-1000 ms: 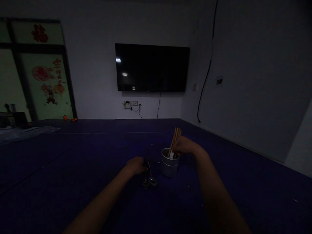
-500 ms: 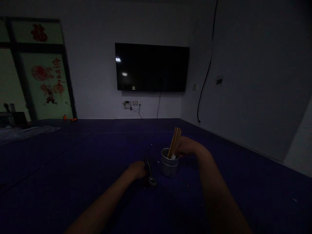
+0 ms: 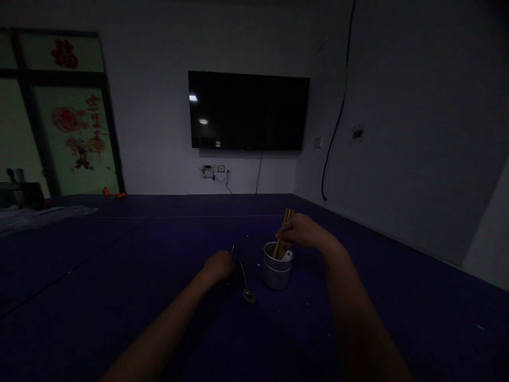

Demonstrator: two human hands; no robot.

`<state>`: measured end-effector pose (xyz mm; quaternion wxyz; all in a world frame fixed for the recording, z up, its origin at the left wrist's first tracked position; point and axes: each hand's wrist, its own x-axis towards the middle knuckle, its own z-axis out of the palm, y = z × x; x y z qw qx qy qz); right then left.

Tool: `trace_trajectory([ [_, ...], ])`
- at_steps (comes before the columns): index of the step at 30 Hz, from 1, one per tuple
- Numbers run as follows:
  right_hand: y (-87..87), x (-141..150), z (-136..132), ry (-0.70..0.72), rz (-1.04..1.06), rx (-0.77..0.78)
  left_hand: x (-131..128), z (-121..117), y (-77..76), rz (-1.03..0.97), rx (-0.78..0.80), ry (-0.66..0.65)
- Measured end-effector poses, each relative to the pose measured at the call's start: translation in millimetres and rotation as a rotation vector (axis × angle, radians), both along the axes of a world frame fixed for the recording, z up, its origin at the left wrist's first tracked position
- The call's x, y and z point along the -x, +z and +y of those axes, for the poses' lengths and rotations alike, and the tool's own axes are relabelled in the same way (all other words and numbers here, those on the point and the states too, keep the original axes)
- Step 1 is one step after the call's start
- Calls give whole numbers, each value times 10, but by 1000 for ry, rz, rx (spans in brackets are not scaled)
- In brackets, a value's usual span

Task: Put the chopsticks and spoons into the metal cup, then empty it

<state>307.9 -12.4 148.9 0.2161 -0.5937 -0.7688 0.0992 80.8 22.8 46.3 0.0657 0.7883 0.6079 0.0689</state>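
A grey metal cup (image 3: 277, 276) stands on the dark blue floor, holding a bundle of wooden chopsticks (image 3: 280, 249) and a white utensil (image 3: 287, 255) that shows at its rim. Over the cup, my right hand (image 3: 298, 231) has its fingers closed round the upper part of the chopsticks. A metal spoon (image 3: 248, 293) lies left of the cup, bowl toward me. Just left of that spoon, my left hand (image 3: 220, 266) is closed on a thin metal utensil (image 3: 233, 253); its handle shows above the fingers, and its other end is too dark to make out.
A television (image 3: 248, 110) hangs on the far wall above sockets (image 3: 218, 168) and cables. To the right, a black cable (image 3: 333, 139) runs down the side wall. Clear plastic sheeting (image 3: 43, 217) and a dark box (image 3: 27, 195) are at the far left, near a glass door (image 3: 79, 138).
My right hand has moved up and left, from the cup's rim onto the chopsticks. My left hand has shifted slightly left and away from me with the metal utensil, apart from the spoon.
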Motion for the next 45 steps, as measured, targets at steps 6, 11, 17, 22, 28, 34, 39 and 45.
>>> trace_trajectory([
  [6,-10,149,26,-29,164,-114,29,-81,429,-179,-258,-47],
  [11,-18,338,17,32,427,-189,-83,-321,603,-290,-450,-270],
  [17,-36,433,60,33,673,-233,-224,-432,563,-187,-537,-402],
  [22,41,246,34,-100,615,-505,-192,-371,519,-259,-465,-304],
  [28,88,-30,16,-276,325,-538,-163,-214,296,-123,-200,-89],
  [34,-53,-18,151,-207,281,-137,-279,-224,-11,10,-67,-85],
  [39,-149,63,211,-124,265,36,-310,-245,-86,50,-35,-106],
  [45,-166,49,237,-173,226,15,-321,-243,-167,69,-10,-101],
])
